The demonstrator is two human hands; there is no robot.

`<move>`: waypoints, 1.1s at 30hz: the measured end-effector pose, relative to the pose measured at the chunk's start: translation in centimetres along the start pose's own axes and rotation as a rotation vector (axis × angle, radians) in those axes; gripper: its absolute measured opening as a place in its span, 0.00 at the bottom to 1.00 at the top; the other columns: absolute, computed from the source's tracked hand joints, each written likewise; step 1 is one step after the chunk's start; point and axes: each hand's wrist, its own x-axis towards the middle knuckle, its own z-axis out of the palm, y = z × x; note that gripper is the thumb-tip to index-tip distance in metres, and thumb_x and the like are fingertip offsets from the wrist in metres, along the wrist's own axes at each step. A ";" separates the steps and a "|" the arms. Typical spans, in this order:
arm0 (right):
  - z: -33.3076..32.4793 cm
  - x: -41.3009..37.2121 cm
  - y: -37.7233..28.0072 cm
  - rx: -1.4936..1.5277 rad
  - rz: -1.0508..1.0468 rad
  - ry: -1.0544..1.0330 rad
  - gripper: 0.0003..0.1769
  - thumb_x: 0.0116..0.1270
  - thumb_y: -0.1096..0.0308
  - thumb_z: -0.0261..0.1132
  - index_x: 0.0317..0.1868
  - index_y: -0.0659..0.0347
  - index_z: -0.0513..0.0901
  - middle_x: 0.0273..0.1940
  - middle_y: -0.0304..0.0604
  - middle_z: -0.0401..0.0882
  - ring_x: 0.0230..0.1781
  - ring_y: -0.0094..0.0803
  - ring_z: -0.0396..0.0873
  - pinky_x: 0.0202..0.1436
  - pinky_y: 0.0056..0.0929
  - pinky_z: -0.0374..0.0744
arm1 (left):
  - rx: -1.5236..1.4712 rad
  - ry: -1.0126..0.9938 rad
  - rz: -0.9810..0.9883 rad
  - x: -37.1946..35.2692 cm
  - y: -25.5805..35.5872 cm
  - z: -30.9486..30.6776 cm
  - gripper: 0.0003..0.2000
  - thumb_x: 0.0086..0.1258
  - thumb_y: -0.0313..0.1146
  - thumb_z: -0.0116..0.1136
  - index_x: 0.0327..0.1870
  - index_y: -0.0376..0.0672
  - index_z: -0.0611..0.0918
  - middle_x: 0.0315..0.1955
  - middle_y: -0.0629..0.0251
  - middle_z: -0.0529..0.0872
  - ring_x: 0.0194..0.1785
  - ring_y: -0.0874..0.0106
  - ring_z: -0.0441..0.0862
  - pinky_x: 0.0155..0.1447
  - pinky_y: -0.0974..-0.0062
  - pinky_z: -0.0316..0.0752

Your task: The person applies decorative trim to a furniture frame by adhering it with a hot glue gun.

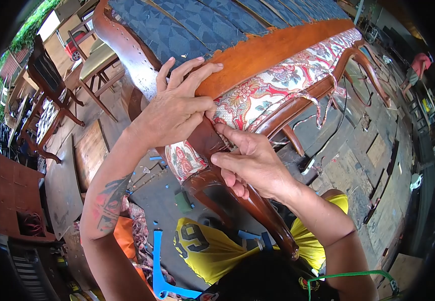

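A wooden-framed seat with blue patterned upholstery (pixel 177 30) lies before me, with floral fabric (pixel 272 90) along its side below a bare wooden rail (pixel 267 52). My left hand (pixel 177 105) rests on the rail's near end, fingers bent, its thumb and index finger pressed at the fabric's corner. Just below and right, my right hand (pixel 247 158) holds its thumb and index finger at the edge of the fabric by the top of the carved leg (pixel 262 220). Whatever lies between the fingertips of either hand is too small or hidden to make out.
Wooden chairs (pixel 52 95) stand at the upper left. A person (pixel 419 67) is at the far right. Loose trim cord (pixel 322 108) hangs off the seat's far side. Blue plastic pieces (pixel 158 261) and crumpled cloth lie on the floor below.
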 end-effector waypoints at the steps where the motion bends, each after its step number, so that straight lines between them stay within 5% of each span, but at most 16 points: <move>1: 0.0 0.0 0.0 -0.007 0.001 -0.001 0.45 0.85 0.70 0.64 0.93 0.68 0.51 0.26 0.37 0.84 0.18 0.22 0.81 0.20 0.26 0.79 | -0.005 0.009 0.004 0.0 0.0 0.0 0.10 0.64 0.22 0.60 0.39 0.51 0.88 0.88 0.61 0.67 0.93 0.51 0.54 0.93 0.37 0.34; 11: 0.2 -0.2 -0.9 -0.259 0.003 -0.001 0.43 0.87 0.67 0.62 0.92 0.70 0.51 0.27 0.41 0.85 0.20 0.24 0.82 0.23 0.28 0.82 | 0.010 0.049 0.034 -0.3 0.2 0.1 0.07 0.65 0.27 0.61 0.36 0.51 0.89 0.82 0.64 0.74 0.89 0.56 0.61 0.92 0.38 0.38; 17: 0.4 0.0 -0.4 -0.490 -0.089 0.009 0.41 0.86 0.67 0.63 0.88 0.81 0.56 0.27 0.50 0.86 0.25 0.33 0.89 0.27 0.34 0.86 | -0.002 0.050 0.036 -0.2 0.2 0.2 0.06 0.65 0.27 0.62 0.36 0.51 0.89 0.82 0.64 0.74 0.89 0.55 0.61 0.93 0.39 0.38; 20: 0.3 0.3 0.9 -0.694 -0.329 0.094 0.42 0.84 0.68 0.63 0.86 0.85 0.56 0.27 0.53 0.86 0.25 0.37 0.91 0.28 0.37 0.87 | -0.012 0.036 0.037 -0.2 0.2 0.2 0.09 0.61 0.23 0.60 0.38 0.49 0.87 0.83 0.61 0.72 0.90 0.52 0.59 0.92 0.36 0.39; 25: 0.9 -0.5 -0.9 -0.297 0.014 0.027 0.48 0.84 0.68 0.66 0.92 0.76 0.48 0.26 0.44 0.85 0.17 0.28 0.82 0.21 0.31 0.82 | -0.020 0.028 0.036 -0.2 0.2 0.1 0.09 0.62 0.23 0.59 0.38 0.49 0.87 0.84 0.60 0.72 0.90 0.51 0.59 0.92 0.36 0.39; 33: 0.1 0.2 -0.4 0.057 0.026 -0.035 0.53 0.82 0.72 0.68 0.93 0.71 0.41 0.24 0.38 0.81 0.17 0.24 0.80 0.17 0.26 0.78 | -0.042 0.037 0.032 -0.3 0.1 0.5 0.10 0.62 0.23 0.57 0.40 0.49 0.86 0.85 0.58 0.70 0.91 0.50 0.58 0.91 0.37 0.38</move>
